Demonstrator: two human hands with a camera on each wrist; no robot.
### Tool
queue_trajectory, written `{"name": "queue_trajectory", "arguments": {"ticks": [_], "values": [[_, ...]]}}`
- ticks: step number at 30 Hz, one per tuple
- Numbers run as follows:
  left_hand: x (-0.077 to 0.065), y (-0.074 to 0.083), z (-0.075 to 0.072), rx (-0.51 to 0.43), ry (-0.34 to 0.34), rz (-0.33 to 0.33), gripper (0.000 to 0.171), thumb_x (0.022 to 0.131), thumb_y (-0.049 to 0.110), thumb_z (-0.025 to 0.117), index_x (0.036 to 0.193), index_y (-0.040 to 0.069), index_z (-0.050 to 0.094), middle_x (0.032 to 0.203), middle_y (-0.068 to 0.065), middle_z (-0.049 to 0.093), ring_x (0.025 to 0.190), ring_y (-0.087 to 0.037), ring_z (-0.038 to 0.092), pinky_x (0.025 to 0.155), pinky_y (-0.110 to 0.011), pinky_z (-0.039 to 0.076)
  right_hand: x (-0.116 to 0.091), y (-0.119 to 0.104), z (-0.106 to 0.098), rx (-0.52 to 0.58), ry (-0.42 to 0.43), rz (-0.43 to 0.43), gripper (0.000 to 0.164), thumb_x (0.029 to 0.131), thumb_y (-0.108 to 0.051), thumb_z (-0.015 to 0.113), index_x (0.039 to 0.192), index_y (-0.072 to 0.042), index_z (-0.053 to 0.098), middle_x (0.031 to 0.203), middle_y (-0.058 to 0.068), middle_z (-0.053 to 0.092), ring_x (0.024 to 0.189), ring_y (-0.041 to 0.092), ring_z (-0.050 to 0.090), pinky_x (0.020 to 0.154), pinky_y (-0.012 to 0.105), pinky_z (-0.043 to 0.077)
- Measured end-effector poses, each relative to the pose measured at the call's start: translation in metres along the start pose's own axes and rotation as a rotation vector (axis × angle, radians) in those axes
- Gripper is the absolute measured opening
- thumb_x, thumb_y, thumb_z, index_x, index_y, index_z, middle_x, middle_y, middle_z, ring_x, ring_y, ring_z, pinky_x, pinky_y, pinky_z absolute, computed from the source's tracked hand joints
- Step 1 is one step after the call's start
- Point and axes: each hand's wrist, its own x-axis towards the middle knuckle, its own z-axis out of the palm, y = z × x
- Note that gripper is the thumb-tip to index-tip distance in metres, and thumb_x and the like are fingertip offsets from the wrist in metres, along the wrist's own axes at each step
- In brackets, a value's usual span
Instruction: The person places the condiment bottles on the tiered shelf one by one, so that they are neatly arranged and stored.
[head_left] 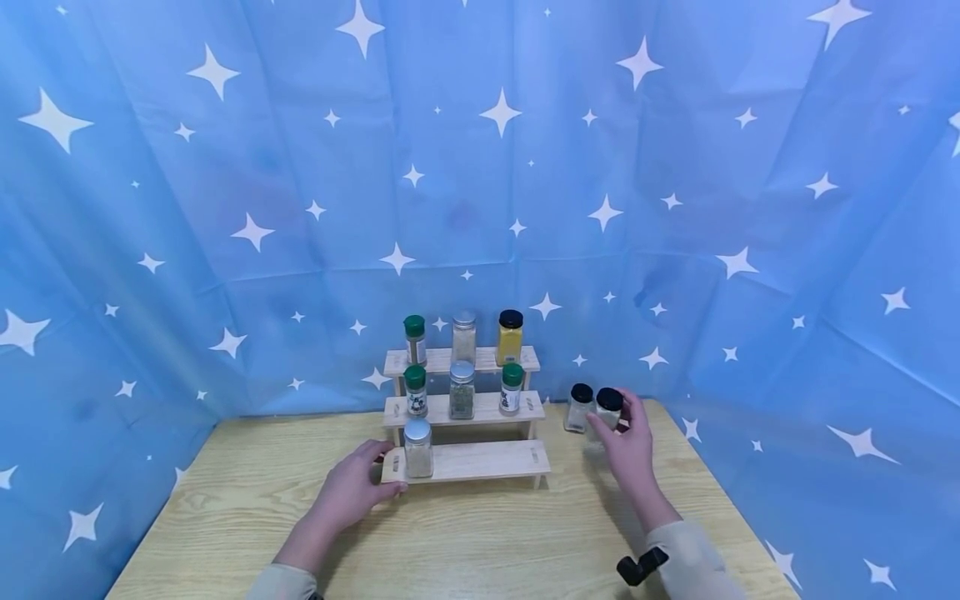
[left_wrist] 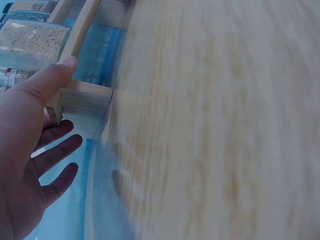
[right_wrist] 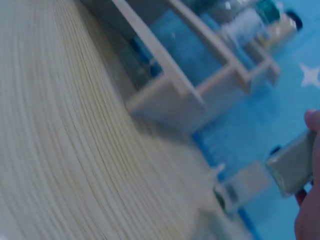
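Observation:
A three-step wooden spice rack (head_left: 487, 460) stands on the table. At the left end of its bottom step, my left hand (head_left: 352, 487) pinches the board, thumb at the front edge and index finger behind; the other fingers are spread in the left wrist view. Beside the thumb stands a silver-lidded spice jar (head_left: 418, 454) with pale, coarse contents (left_wrist: 32, 42). To the right of the rack, my right hand (head_left: 628, 437) grips a black-lidded spice jar (head_left: 609, 406), seen tilted in the right wrist view (right_wrist: 294, 162). Close to its left is another black-lidded jar (head_left: 578, 408).
The middle step holds two green-capped jars (head_left: 416, 392) (head_left: 512, 390) and a silver-lidded one (head_left: 462, 392). On the top step are a green-capped jar (head_left: 415, 340), a silver-lidded jar (head_left: 464, 337) and a yellow-filled jar (head_left: 510, 337). A blue star-patterned curtain (head_left: 465, 217) hangs behind the wooden table (head_left: 480, 542).

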Motion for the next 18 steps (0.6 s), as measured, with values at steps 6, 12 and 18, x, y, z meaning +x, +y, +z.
{"name": "queue_trajectory", "arguments": {"ticks": [6,12,18], "values": [[0.0,0.001,-0.001,-0.009,-0.002,0.013,0.079,0.085,0.046,0.097,0.147,0.007,0.067,0.144,-0.009,0.069,0.13,-0.037,0.068,0.11,-0.061,0.056,-0.018,-0.024,0.015,0.009,-0.061,-0.035,0.064,0.099,-0.016,0.087,0.155,-0.015,0.055,0.143,0.009,0.065,0.117,0.016,0.059,0.093,0.022,0.053],[0.0,0.0,-0.002,-0.011,-0.015,0.017,0.08,0.087,0.049,0.095,0.149,0.008,0.066,0.148,-0.01,0.068,0.133,-0.038,0.067,0.111,-0.061,0.055,-0.036,-0.046,0.036,0.024,-0.15,-0.072,0.066,0.098,-0.015,0.088,0.155,-0.016,0.055,0.145,0.007,0.063,0.121,0.02,0.06,0.096,0.024,0.054],[0.002,-0.004,-0.002,-0.016,-0.025,0.009,0.082,0.085,0.049,0.095,0.151,0.01,0.065,0.15,-0.009,0.067,0.135,-0.037,0.066,0.113,-0.06,0.054,-0.052,-0.066,0.06,0.049,-0.207,-0.07,0.064,0.096,-0.017,0.09,0.151,-0.019,0.058,0.141,0.003,0.065,0.12,0.022,0.062,0.1,0.032,0.055]]}}
